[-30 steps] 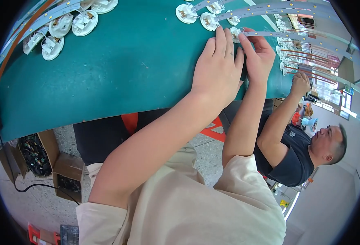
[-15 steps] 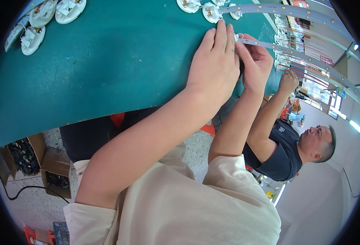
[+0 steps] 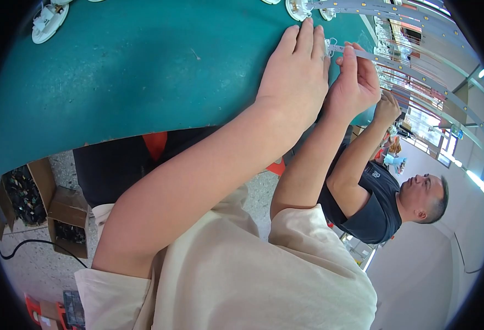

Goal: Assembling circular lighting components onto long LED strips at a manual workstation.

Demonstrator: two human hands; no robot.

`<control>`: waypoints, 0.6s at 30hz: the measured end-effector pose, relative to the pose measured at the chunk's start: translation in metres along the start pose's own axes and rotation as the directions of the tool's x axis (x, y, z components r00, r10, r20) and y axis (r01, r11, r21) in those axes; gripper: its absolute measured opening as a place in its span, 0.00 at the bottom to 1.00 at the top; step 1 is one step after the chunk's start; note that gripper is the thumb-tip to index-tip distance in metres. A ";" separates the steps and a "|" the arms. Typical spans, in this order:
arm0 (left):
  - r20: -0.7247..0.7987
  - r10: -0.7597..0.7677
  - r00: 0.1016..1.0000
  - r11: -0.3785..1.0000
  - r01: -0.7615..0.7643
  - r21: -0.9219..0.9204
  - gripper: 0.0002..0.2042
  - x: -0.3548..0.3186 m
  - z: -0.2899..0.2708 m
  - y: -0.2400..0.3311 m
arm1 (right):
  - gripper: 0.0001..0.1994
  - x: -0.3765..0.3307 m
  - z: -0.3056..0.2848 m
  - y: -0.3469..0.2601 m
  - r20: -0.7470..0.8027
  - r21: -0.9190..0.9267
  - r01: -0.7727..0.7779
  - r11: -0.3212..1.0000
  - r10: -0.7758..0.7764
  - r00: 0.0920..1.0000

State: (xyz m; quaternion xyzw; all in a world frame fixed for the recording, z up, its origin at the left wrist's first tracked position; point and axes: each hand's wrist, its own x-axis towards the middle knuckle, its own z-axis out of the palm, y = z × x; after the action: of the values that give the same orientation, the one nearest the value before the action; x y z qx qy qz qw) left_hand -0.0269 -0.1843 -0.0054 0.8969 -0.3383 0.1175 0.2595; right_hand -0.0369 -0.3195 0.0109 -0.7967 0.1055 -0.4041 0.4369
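Observation:
My right hand (image 3: 354,82) pinches a narrow LED strip (image 3: 387,62) close to its wired end. Beside it, my left hand (image 3: 297,74) is bent over a small white lamp base (image 3: 328,46), and only a bit of the base shows past the fingertips. Thin white wires (image 3: 334,45) loop between that base and the strip. My left thumb and most of the base are hidden under the hand. Just beyond my left fingertips lies another round white lamp base (image 3: 297,8), joined to a further LED strip (image 3: 357,7).
The green tabletop (image 3: 132,71) carries another white lamp base (image 3: 49,25) at far left. A row of bases and strips (image 3: 382,33) runs along the right. A co-worker in a dark shirt (image 3: 371,203) works at the right. Cardboard boxes (image 3: 68,220) stand on the floor at left.
Both hands have shifted slightly right in the picture with the strip. My right hand has drawn a little away from the left, and more of the white wires shows between them.

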 end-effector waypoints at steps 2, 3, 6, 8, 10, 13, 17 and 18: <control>-0.004 0.001 1.000 1.000 -0.001 -0.008 0.27 0.000 0.000 -0.001 | 0.06 -0.004 0.005 -0.004 -0.007 -0.043 -0.012 0.999 0.012 1.000; -0.012 0.003 1.000 1.000 -0.003 -0.019 0.26 0.000 0.000 -0.001 | 0.06 -0.005 0.007 -0.005 -0.017 -0.091 -0.025 0.996 0.023 1.000; -0.033 0.010 0.999 0.999 -0.011 -0.038 0.24 -0.001 0.001 -0.003 | 0.06 -0.006 0.009 -0.005 -0.021 -0.133 -0.001 0.991 -0.001 1.000; -0.045 0.018 0.999 0.999 -0.020 -0.048 0.23 -0.001 0.001 -0.004 | 0.06 -0.008 0.009 -0.007 -0.024 -0.161 0.004 0.987 -0.008 1.000; -0.050 0.021 0.999 0.999 -0.023 -0.041 0.22 -0.001 0.001 -0.003 | 0.06 -0.008 0.009 -0.007 -0.028 -0.188 0.008 0.982 -0.013 1.000; -0.054 0.016 0.998 0.999 -0.018 -0.049 0.21 0.000 0.001 -0.003 | 0.06 -0.007 0.007 -0.004 -0.021 -0.174 0.020 0.985 -0.024 0.999; -0.060 0.011 0.998 0.998 -0.015 -0.057 0.21 0.002 0.002 -0.001 | 0.05 0.000 0.002 0.001 0.067 -0.119 0.078 0.990 -0.071 0.995; -0.054 0.013 0.998 0.998 -0.016 -0.059 0.21 0.003 0.003 -0.001 | 0.05 0.002 0.001 0.001 0.092 -0.112 0.077 0.991 -0.067 0.993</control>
State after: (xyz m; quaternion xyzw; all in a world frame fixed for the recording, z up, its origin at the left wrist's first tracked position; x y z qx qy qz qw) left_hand -0.0245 -0.1870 -0.0070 0.8829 -0.3410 0.1334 0.2940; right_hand -0.0347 -0.3205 0.0105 -0.8409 0.0803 -0.3773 0.3796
